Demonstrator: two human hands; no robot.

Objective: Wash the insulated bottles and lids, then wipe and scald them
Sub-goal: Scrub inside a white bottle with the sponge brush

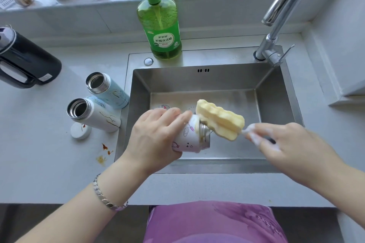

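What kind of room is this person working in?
Most likely a home kitchen: a steel sink with a tap, a green dish soap bottle behind it, and a dark kettle nearby.

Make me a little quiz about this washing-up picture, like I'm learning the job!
1. True or false: the yellow sponge brush is deep inside the bottle that the left hand grips.
2. What does the right hand hold? A) the brush B) the green soap bottle C) the pink cloth
3. Fill in: ___ open bottles sit on the counter beside the sink.
Key: 1 false, the sponge is at the bottle's mouth; 2 A; 3 two.
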